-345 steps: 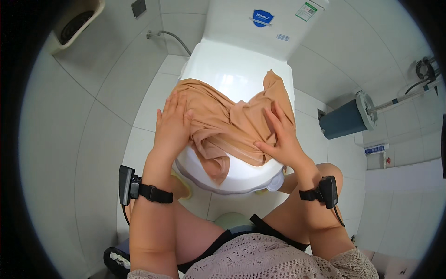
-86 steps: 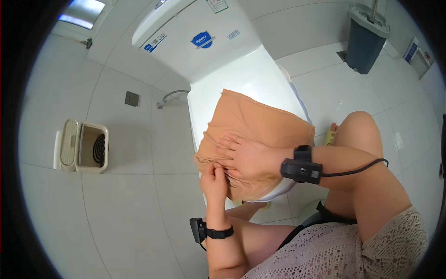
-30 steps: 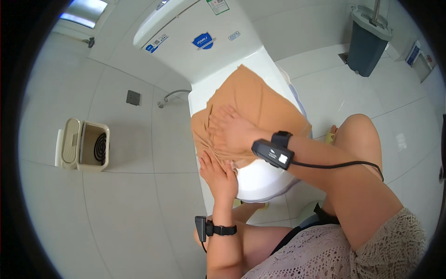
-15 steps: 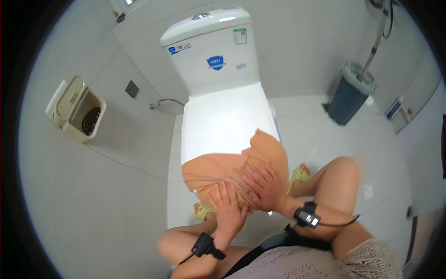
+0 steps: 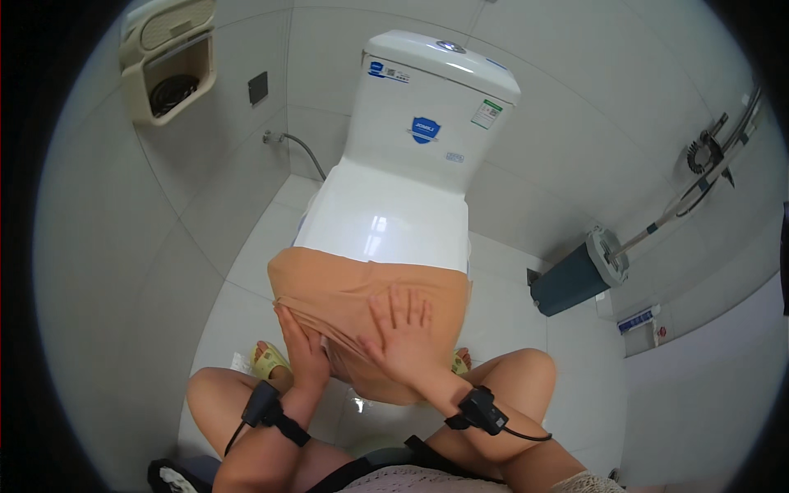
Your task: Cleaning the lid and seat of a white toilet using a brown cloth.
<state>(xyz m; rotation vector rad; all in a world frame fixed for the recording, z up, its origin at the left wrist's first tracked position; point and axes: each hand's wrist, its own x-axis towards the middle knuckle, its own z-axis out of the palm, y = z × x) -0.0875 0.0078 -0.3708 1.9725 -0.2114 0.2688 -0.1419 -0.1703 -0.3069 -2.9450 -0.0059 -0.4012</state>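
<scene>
One tan cloth (image 5: 448, 296), draped at lower centre, is touched by the spread right hand (image 5: 407, 345); whether the left hand (image 5: 304, 353) pinches cannot be told. Likely light, limp, best held by edges.

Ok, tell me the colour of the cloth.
The cloth is plain orange-tan, seen best in the head view.

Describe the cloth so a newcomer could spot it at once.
Start at the big white toilet in the middle. On the near end of its closed lid, beneath the spread right hand, lies the cloth. Its dull orange-brown, wrinkled fabric sets it apart from the glossy white lid.
</scene>
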